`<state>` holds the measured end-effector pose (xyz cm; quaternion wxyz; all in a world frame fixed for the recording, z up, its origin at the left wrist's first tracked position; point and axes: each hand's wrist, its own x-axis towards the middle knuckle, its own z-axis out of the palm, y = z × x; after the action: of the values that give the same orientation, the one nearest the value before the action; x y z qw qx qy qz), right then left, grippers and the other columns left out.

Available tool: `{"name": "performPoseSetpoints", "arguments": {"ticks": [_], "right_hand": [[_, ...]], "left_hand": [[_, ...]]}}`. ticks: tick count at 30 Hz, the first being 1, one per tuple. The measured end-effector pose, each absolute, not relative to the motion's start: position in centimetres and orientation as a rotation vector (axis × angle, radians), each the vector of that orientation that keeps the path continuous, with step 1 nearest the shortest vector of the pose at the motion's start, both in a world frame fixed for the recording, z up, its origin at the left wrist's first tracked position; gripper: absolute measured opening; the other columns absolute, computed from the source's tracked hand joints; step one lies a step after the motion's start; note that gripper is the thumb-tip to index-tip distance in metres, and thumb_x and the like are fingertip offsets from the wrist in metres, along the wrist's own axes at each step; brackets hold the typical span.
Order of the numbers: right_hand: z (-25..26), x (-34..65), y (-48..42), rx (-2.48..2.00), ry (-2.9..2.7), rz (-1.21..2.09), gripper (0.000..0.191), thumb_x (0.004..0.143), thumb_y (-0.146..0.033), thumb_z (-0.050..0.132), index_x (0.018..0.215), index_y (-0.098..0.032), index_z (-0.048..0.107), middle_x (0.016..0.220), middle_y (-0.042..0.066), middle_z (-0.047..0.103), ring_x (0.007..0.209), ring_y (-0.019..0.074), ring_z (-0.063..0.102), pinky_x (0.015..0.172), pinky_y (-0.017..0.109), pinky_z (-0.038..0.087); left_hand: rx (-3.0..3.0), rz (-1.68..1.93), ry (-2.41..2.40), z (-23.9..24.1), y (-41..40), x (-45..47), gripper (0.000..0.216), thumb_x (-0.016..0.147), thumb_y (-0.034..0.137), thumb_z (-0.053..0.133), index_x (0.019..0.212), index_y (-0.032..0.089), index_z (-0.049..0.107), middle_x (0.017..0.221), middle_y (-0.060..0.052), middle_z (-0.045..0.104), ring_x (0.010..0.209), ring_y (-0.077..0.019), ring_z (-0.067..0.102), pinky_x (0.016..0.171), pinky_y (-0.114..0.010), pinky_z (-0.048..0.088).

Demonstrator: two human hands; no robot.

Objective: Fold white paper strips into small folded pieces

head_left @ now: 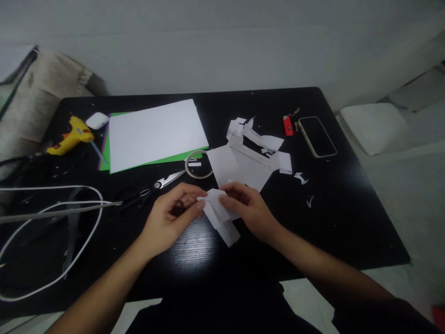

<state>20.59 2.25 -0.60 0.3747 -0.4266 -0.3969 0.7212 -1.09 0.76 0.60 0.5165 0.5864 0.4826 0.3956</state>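
Between both hands, above the front middle of the black table, is a folded piece of white paper [219, 211]. My left hand [174, 211] pinches its left edge between thumb and fingers. On the other side my right hand [250, 208] grips the upper right part, thumb on top and fingers behind. A strip of the paper hangs down toward me. Just beyond the hands lie a larger white sheet [225, 162] and several cut paper scraps [264, 139]. A roll of tape [187, 168] rests at that sheet's left, and scissors [158, 184] lie beside my left hand, blades pointing at the roll.
White paper [156, 132] lies over green sheets [167, 159] at the back left. Left of it are a yellow glue gun [74, 134], a white case [97, 120] and a looped white cable [99, 218]. A red lighter [288, 125] and a phone [317, 137] sit at the right.
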Motion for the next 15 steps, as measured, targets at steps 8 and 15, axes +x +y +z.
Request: {"name": "performPoseSetpoints", "arguments": {"ticks": [8, 15], "right_hand": [[-0.74, 20.45, 1.81, -1.162, -1.239, 1.588, 0.019, 0.086, -0.029, 0.082, 0.102, -0.023, 0.073, 0.085, -0.001, 0.077, 0.077, 0.0143, 0.071, 0.069, 0.026, 0.053], [-1.0, 20.37, 1.76, -1.145, -1.346, 1.519, 0.009, 0.088, -0.028, 0.081, 0.094, -0.022, 0.077, 0.088, 0.0, 0.079, 0.083, 0.0161, 0.075, 0.079, 0.029, 0.058]], "left_hand": [[1.408, 0.834, 1.148, -0.02, 0.49, -0.67, 0.026, 0.097, 0.027, 0.071, 0.122, 0.022, 0.065, 0.081, 0.002, 0.068, 0.071, -0.0127, 0.065, 0.067, -0.023, 0.052], [1.455, 0.741, 1.218, -0.45, 0.3, -0.17, 0.025, 0.099, 0.038, 0.07, 0.119, 0.023, 0.07, 0.074, 0.004, 0.064, 0.067, -0.0109, 0.061, 0.06, -0.02, 0.046]]}}
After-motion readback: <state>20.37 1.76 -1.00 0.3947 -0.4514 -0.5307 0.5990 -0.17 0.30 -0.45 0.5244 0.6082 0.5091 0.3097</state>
